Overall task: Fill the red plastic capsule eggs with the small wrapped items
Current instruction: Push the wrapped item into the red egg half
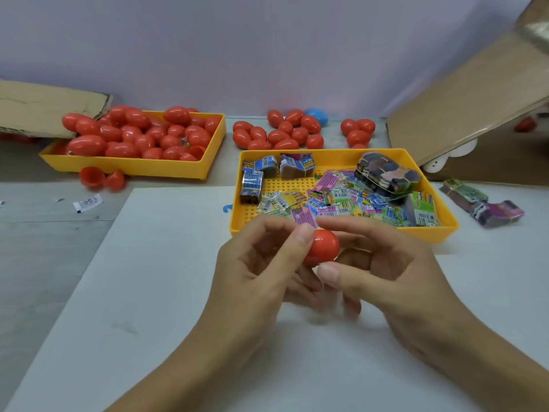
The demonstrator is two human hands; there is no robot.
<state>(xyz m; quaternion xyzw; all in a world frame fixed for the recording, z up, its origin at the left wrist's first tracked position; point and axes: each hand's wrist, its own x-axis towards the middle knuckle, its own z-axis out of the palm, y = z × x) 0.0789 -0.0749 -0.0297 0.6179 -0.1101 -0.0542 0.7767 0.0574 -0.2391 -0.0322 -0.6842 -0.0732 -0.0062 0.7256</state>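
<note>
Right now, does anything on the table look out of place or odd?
Yes. One blue egg lies among the red eggs behind the right tray. An opened red egg sits loose on the table before the left tray.

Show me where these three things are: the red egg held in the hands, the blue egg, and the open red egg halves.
red egg (325, 246), head view, its rounded front.
blue egg (319, 115), head view, its top.
open red egg halves (92, 176), head view, the left half's rim.
</note>
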